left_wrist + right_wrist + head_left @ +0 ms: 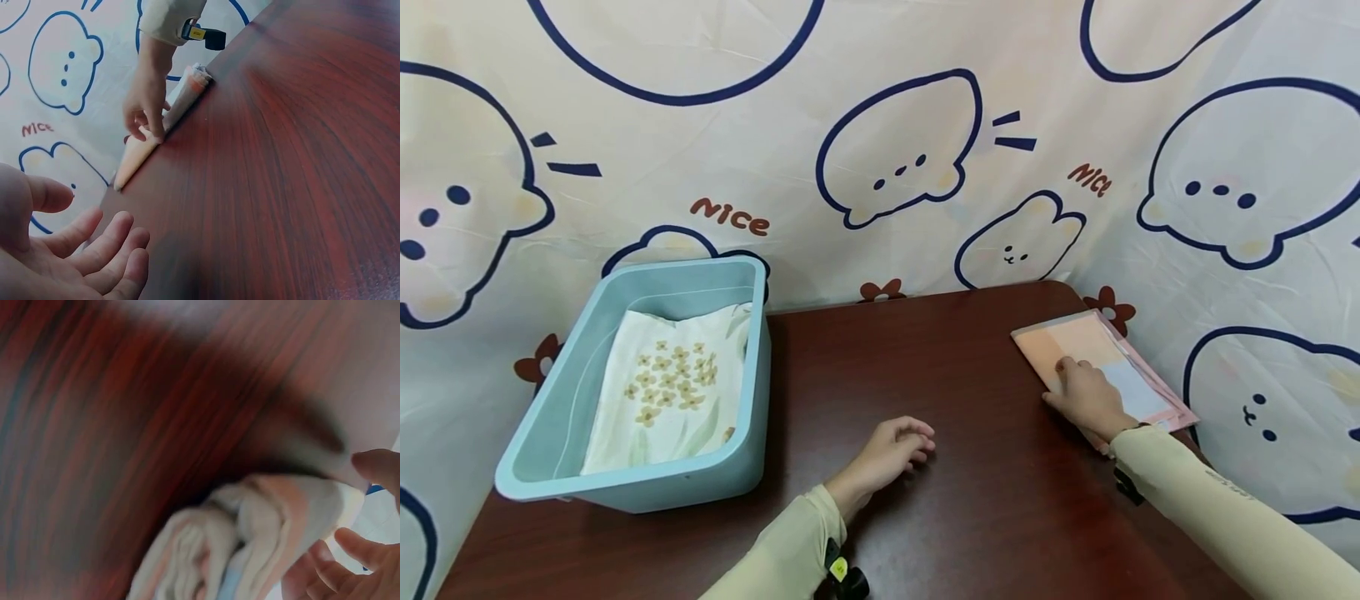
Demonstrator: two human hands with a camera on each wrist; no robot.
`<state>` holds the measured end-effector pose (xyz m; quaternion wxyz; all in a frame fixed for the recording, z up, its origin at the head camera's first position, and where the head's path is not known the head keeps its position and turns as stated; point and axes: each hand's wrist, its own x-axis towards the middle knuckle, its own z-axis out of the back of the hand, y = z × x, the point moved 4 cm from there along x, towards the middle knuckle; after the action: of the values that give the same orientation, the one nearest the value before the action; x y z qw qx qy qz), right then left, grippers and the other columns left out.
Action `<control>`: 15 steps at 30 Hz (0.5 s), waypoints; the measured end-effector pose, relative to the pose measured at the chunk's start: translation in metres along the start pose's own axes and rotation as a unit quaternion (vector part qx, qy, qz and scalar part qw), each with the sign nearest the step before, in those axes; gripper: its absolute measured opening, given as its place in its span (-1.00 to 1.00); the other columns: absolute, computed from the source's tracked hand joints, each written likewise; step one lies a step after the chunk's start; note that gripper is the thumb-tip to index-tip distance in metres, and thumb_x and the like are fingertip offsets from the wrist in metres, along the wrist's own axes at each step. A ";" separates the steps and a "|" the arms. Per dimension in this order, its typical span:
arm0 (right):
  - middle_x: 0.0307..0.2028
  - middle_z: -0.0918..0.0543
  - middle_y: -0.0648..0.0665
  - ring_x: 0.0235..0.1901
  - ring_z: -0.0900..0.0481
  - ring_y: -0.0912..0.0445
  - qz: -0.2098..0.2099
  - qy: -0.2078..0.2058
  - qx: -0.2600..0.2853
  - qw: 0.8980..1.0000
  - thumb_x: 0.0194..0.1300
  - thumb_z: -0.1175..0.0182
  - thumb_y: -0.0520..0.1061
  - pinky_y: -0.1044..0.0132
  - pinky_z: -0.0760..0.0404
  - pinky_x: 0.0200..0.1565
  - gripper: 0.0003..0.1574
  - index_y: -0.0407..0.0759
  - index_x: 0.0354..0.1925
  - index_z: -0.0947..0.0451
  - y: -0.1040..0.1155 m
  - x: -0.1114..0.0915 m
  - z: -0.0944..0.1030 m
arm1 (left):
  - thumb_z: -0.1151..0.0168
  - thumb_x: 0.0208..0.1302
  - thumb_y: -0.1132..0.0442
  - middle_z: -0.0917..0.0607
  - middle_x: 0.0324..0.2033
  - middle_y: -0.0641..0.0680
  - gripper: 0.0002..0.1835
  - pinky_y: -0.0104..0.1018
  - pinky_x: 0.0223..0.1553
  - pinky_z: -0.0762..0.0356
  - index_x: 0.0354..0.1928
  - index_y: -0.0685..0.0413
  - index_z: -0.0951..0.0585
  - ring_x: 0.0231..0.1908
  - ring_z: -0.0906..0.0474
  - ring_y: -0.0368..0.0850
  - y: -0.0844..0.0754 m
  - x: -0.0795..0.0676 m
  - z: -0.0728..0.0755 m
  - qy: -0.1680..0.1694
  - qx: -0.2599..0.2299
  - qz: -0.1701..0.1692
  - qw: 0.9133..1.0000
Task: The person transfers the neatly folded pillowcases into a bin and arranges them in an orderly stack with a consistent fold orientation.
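Note:
My right hand (1086,398) rests over a folded cloth (1131,379), peach, pale blue and white with pink edges, at the right of the table. In the right wrist view, thick soft folds show at the near end of the cloth (219,544). The thumb (378,472) is beside its edge, apart from the fingers. Whether they press on the cloth is hard to tell. My left hand (887,454) hovers above the middle of the table, palm turned inward. Its fingers (109,247) are loosely bent and hold nothing.
A light blue plastic tub (760,367) stands at the left on the dark brown wooden table (880,358). In it lies a white cloth (688,417) with yellow flowers and green leaves. A cartoon-printed curtain (895,50) hangs along the back and right edges.

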<state>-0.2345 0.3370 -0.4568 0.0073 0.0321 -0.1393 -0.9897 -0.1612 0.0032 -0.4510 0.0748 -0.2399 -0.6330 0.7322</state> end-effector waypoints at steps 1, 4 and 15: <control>-0.15 -0.59 -0.43 -0.32 -0.59 -0.17 0.002 -0.002 -0.014 1.000 0.28 -0.32 0.02 0.04 -0.54 -0.42 -0.38 -0.40 0.10 -0.44 0.000 0.000 0.000 | -0.02 0.41 0.30 -0.72 -0.05 0.34 -0.66 -0.13 -0.17 -0.64 0.10 0.35 -0.57 -0.12 -0.69 0.10 0.000 0.000 0.000 0.001 -0.001 0.001 1.000; -0.28 -0.61 -0.37 -0.44 -0.58 -0.11 0.012 -0.012 -0.031 0.999 0.28 -0.30 -0.06 0.05 -0.53 -0.47 -0.54 -0.39 -0.05 -0.47 -0.002 -0.001 0.001 | -0.02 0.42 0.30 -0.73 -0.05 0.33 -0.67 -0.11 -0.15 -0.64 0.10 0.35 -0.57 -0.12 -0.69 0.08 0.002 -0.001 0.001 0.001 -0.001 0.003 1.000; -0.52 -0.63 -0.11 -0.55 -0.51 0.11 0.052 -0.045 0.020 0.997 0.33 -0.26 -0.17 0.20 -0.50 -0.46 -0.83 -0.22 -0.39 -0.56 -0.011 -0.001 -0.001 | -0.03 0.43 0.29 -0.73 -0.05 0.33 -0.67 -0.08 -0.14 -0.64 0.10 0.35 -0.56 -0.15 -0.69 0.02 0.006 -0.001 0.003 -0.001 0.000 0.003 1.000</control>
<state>-0.2334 0.3477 -0.4611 0.0521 -0.0200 -0.1609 -0.9854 -0.1604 -0.0010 -0.4563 0.0722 -0.2410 -0.6325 0.7325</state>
